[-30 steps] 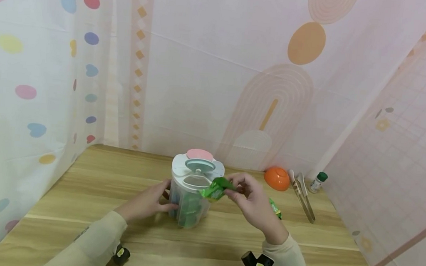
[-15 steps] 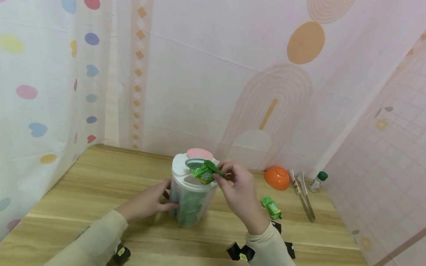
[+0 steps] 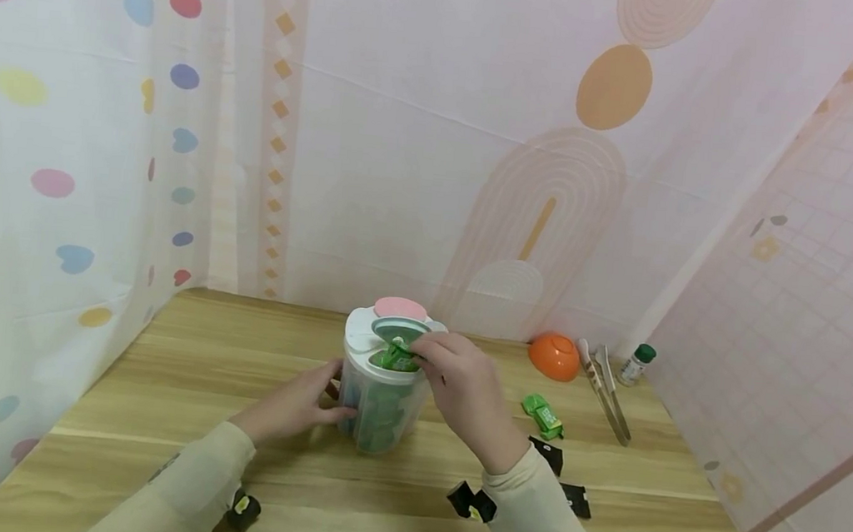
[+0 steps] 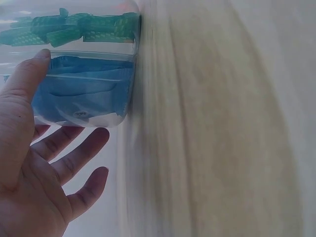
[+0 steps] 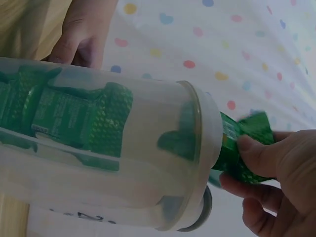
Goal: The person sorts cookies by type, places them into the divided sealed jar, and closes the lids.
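Head view, with the jar (image 5: 140,133) as landmark: see it upright on the wooden table (image 3: 347,514), steadied by the left hand (image 3: 303,402) low on its left side. Note the loose hold there, thumb against the wall, fingers round the far side, and in the left wrist view the lowest finger standing away from the plastic.

Find the right hand (image 3: 464,398) at the jar's top, above its right front edge, pinching a green packet (image 3: 400,357) between thumb and fingers. Locate that packet at the front opening of the lid (image 3: 359,332), just before the raised teal cap (image 3: 402,329).

Take as the deciding relation, by judgement, packet against opening: lying left of the right fingertips, on the jar side, with the right hand plainly nearer and the left hand well below. Call the long axis uncertain, being bent and partly covered by the thumb in the right wrist view. Leave undecided whether the blurred green shape under the lid belongs to the same packet.

Inside the jar, make out green packets (image 5: 64,108) and, in a separate compartment, a blue packet (image 4: 81,89). Right of the jar, count 1 loose green packet (image 3: 544,417) and 2 black packets (image 3: 576,500); farther right, an upturned orange bowl (image 3: 555,357), tongs (image 3: 604,393) and 1 green-capped bottle (image 3: 635,368).
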`<state>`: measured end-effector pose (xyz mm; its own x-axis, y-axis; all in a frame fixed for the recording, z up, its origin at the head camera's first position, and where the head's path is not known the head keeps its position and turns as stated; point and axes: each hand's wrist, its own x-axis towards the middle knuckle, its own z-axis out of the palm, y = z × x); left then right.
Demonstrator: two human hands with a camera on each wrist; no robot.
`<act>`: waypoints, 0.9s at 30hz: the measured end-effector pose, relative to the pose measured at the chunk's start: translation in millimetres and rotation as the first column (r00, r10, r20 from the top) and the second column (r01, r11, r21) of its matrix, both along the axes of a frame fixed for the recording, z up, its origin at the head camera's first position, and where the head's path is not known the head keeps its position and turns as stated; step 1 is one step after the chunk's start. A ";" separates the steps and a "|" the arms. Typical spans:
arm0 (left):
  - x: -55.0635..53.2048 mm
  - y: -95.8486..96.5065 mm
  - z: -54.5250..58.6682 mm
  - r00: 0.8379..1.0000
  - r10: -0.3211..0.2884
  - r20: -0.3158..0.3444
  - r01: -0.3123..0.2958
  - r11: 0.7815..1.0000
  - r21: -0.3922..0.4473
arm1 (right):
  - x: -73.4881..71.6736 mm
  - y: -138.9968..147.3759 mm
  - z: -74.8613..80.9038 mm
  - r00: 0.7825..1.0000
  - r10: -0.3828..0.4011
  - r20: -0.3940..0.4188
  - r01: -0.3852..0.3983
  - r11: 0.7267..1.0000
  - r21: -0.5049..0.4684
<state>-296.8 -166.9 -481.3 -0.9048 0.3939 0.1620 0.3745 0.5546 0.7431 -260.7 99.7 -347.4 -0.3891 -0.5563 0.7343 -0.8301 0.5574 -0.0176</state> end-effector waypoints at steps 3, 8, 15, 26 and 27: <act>0.9 0.1 0.4 1.000 -0.001 0.000 0.001 1.000 -0.002 | 0.0 -2.8 0.9 1.000 0.000 -0.031 0.002 0.998 0.063; 1.2 1.0 0.4 1.000 0.002 -0.008 -0.002 1.000 -0.020 | 0.3 -3.5 -1.1 1.000 -0.026 -0.001 0.026 0.995 0.101; 1.5 -0.2 0.5 1.000 -0.007 0.001 0.007 1.000 0.007 | -0.1 -1.8 -0.9 1.000 0.018 0.003 -0.018 0.993 0.118; 1.2 1.4 1.3 1.000 -0.012 -0.007 0.012 1.000 -0.014 | 0.4 -4.8 1.6 0.999 -0.009 -0.048 0.018 0.980 0.196; 1.4 1.6 1.8 1.000 -0.012 -0.006 0.012 1.000 -0.013 | 0.4 -5.7 2.4 0.998 -0.026 -0.049 0.036 0.973 0.227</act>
